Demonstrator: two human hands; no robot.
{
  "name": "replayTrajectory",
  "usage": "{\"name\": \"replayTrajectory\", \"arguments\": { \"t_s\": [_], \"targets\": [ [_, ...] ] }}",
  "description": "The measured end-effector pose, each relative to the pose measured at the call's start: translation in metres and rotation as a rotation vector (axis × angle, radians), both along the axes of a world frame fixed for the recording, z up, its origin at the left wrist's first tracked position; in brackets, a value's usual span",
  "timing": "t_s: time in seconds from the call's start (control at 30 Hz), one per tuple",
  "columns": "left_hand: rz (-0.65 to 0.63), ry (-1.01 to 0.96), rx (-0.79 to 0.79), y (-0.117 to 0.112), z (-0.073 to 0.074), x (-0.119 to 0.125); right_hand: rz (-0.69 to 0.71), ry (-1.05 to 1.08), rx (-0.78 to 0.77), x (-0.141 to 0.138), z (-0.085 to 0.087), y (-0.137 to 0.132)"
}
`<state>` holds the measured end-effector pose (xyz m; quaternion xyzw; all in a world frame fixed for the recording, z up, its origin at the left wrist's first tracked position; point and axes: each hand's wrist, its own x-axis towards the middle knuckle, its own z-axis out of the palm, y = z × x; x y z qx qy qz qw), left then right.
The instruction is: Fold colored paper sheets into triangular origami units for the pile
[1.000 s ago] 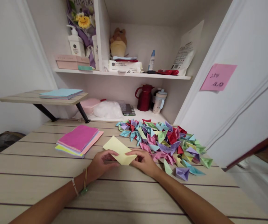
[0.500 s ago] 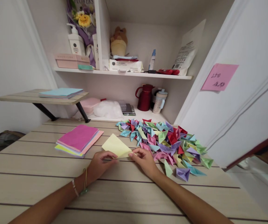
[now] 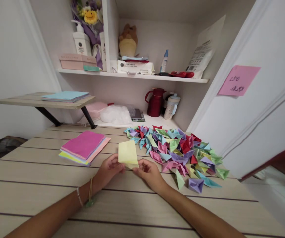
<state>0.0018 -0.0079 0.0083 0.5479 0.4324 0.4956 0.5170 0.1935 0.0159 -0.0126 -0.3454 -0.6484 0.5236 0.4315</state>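
A pale yellow sheet of paper [image 3: 128, 152] is held just above the table, its near edge toward me. My left hand [image 3: 111, 169] is closed on its lower left corner, thumb and fingers pinching. At the lower right corner, my right hand [image 3: 149, 172] pinches the sheet the same way; some fingertips are hidden behind the paper. To the left lies a stack of coloured paper [image 3: 84, 145], magenta on top. Right of my right hand spreads a heap of folded paper boats [image 3: 174, 148] in many colours. A purple boat [image 3: 196, 185] sits at its near edge.
Light wooden slats form the table [image 3: 122, 211]. A small raised shelf [image 3: 20, 99] at the back left bears blue paper [image 3: 65, 96]. Behind the table stand a dark red jug [image 3: 155, 103] and a pale cup [image 3: 171, 107]. A pink note [image 3: 239, 81] is on the right wall.
The yellow sheet has turned from a corner-up, diamond-like position to nearly square-on, and shifted slightly right. Both hands still pinch it. My view has shifted slightly.
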Motion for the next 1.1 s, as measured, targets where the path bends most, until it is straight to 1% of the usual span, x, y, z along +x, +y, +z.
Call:
{"name": "replayTrajectory", "arguments": {
  "t_s": [0.1,0.2,0.27,0.4,0.5,0.63,0.73,0.83,0.93,1.0,1.1],
  "targets": [
    [-0.003,0.024,-0.067,-0.004,0.004,0.0,-0.073,-0.06,0.124,0.002,0.0,0.001],
    [-0.021,-0.061,-0.118,-0.007,0.004,0.0,-0.123,-0.104,0.207,0.003,0.001,0.001],
    [-0.015,-0.114,-0.109,-0.008,0.003,-0.001,-0.106,-0.112,0.18,0.003,0.002,0.0],
    [0.047,-0.139,-0.053,-0.006,0.002,-0.002,0.02,-0.033,0.097,0.001,0.003,-0.005],
    [0.025,-0.148,-0.022,-0.006,0.003,0.0,0.075,0.015,0.101,-0.001,0.004,-0.009],
    [-0.021,-0.148,0.007,-0.007,0.0,0.003,0.02,-0.06,0.16,0.002,0.006,-0.01],
    [0.009,-0.069,0.036,-0.008,-0.004,0.003,-0.045,-0.064,0.205,0.004,0.007,-0.006],
    [0.086,0.072,0.107,-0.006,-0.005,0.0,-0.125,-0.016,0.151,0.004,0.006,-0.002],
    [0.118,0.157,0.149,-0.006,-0.004,-0.001,-0.114,0.084,0.039,0.003,0.003,-0.001],
    [0.104,0.125,0.118,-0.006,-0.003,0.0,-0.077,0.127,-0.016,0.002,0.001,0.0],
    [0.09,0.039,0.082,-0.006,-0.003,0.001,-0.015,0.126,-0.075,0.001,0.0,0.001]
  ]
}}
